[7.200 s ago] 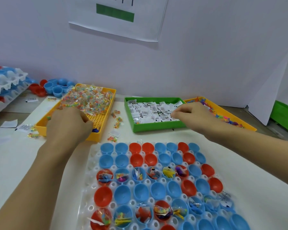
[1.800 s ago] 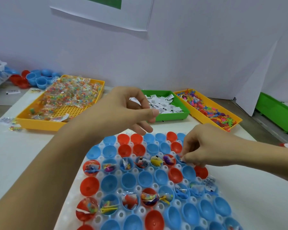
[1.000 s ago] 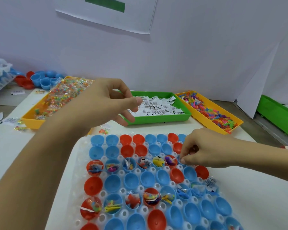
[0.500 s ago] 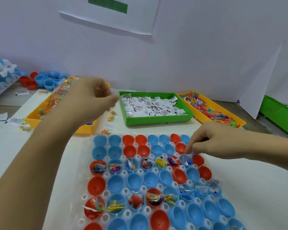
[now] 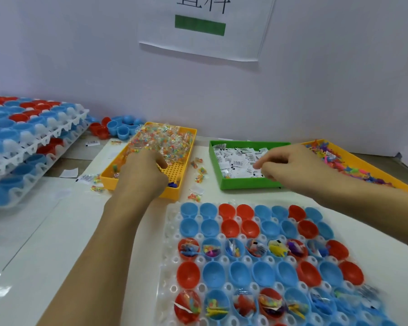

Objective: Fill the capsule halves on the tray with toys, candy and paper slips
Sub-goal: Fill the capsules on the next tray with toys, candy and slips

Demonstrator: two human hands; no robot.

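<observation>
Head view: left hand (image 5: 143,170) curled in candy (image 5: 165,142); right hand (image 5: 285,164) pinching among paper slips (image 5: 236,161).

Two yellow bins (image 5: 177,182), one green bin (image 5: 243,183), perhaps three trays (image 5: 169,234).

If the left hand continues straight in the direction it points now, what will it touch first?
Most likely the candy packets piled in the yellow tray. The left hand is already over that tray, fingers directed at the pile. Depth is unclear, so it may already touch them.
</observation>
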